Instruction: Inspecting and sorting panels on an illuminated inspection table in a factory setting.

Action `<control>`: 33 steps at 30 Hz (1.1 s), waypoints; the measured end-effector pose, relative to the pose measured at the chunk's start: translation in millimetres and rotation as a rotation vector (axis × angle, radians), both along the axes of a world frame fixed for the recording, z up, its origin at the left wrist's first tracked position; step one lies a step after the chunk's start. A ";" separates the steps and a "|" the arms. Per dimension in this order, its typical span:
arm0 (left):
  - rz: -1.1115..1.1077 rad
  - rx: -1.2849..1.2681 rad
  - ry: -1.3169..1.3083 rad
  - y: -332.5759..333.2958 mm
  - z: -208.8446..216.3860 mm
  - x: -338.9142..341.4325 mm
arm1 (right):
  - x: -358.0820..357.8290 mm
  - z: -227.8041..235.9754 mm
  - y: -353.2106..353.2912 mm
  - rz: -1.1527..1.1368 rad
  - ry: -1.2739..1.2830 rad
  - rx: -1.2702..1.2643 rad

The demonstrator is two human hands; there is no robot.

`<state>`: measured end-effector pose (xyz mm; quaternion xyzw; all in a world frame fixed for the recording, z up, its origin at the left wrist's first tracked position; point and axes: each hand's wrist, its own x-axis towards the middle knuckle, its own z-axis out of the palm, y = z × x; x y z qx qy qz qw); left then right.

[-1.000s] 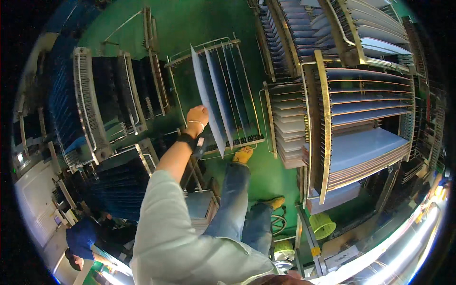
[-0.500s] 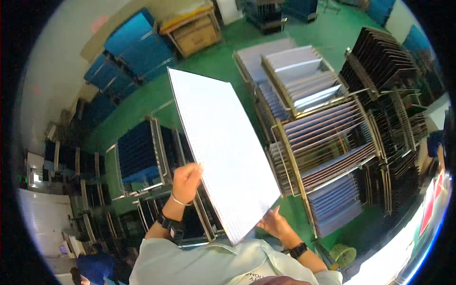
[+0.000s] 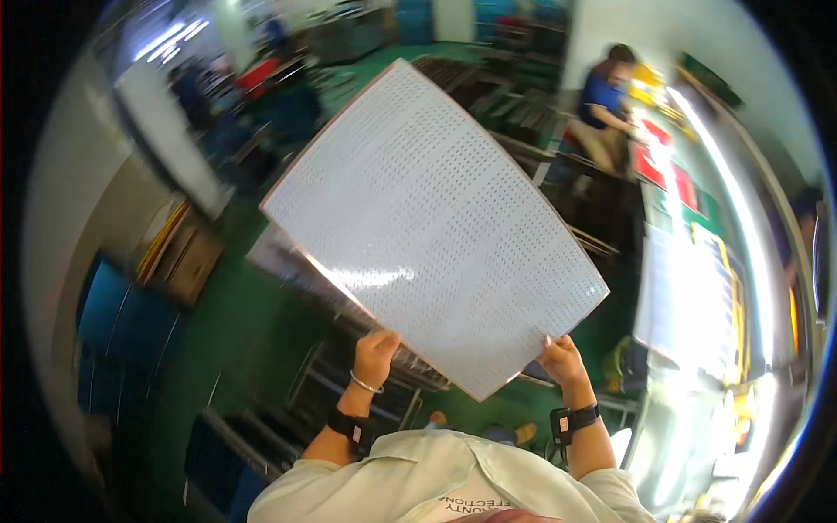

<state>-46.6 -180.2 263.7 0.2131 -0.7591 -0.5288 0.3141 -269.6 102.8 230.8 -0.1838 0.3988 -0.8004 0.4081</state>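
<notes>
A large white rectangular panel (image 3: 436, 227), covered in rows of small dark marks and edged in copper colour, is held up in front of me at a slant. My left hand (image 3: 377, 355) grips its near left edge, thumb on top. At the near right corner my right hand (image 3: 562, 359) pinches the edge, with the thumb on the face and the other fingers hidden below. Light glints off the panel's left part. Each wrist wears a black band, and the left one also has a bracelet.
Partly hidden below the panel stand racks (image 3: 423, 370). On the right runs a brightly lit bench (image 3: 684, 305), where a person in a blue shirt (image 3: 602, 105) sits at the far end. Blue stacked crates (image 3: 126, 305) and a wooden box (image 3: 187, 261) stand left on the green floor.
My view has swung to the right, bringing the lit bench and seated person into sight. The panel has turned, its marked face now showing fully, and both hands still hold it.
</notes>
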 end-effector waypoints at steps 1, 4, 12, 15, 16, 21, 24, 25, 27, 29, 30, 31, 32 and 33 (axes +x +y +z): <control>-0.049 0.070 0.012 12.4 -12.1 -15.2 | -1.1 6.2 25.4 -0.066 0.013 0.003; -0.471 0.938 0.192 37.3 2.9 -66.0 | 15.9 32.1 90.3 -0.212 -0.036 0.013; -0.742 1.363 -0.140 141.0 -22.0 -173.7 | 43.9 -41.0 286.9 -0.777 -0.026 0.440; -0.800 1.094 -0.181 175.8 -24.1 -203.9 | 49.7 14.7 298.0 -0.821 -0.147 0.376; -0.767 0.996 -0.264 195.3 -11.6 -210.8 | 56.8 13.7 312.4 -0.886 -0.175 0.381; -0.859 0.971 -0.502 273.9 -20.8 -254.0 | 71.0 1.0 389.8 -0.878 -0.068 0.185; -1.029 0.952 -0.613 318.7 -26.1 -275.7 | 80.6 -2.1 432.9 -0.925 -0.103 0.237; -1.019 0.893 -0.599 336.9 -21.2 -279.7 | 83.2 -3.6 442.1 -0.960 -0.117 0.277; -1.001 0.829 -0.586 364.4 -28.9 -285.9 | 101.6 -11.1 462.9 -1.058 -0.152 0.261; -1.185 0.665 -0.710 375.5 -59.5 -291.5 | 126.2 -18.3 482.8 -1.142 -0.094 0.579; -1.232 0.654 -0.781 387.7 -63.3 -285.5 | 149.4 -17.1 493.4 -1.162 -0.004 0.907; -1.298 0.644 -0.857 412.4 -65.5 -275.7 | 182.2 -40.8 512.5 -1.060 0.742 1.602; -1.412 0.599 -0.974 453.8 -63.8 -264.0 | 245.4 -96.7 554.5 -1.336 0.047 1.212; -1.401 0.546 -1.065 457.4 -65.1 -252.0 | 238.8 -87.6 535.6 -1.489 -0.232 0.707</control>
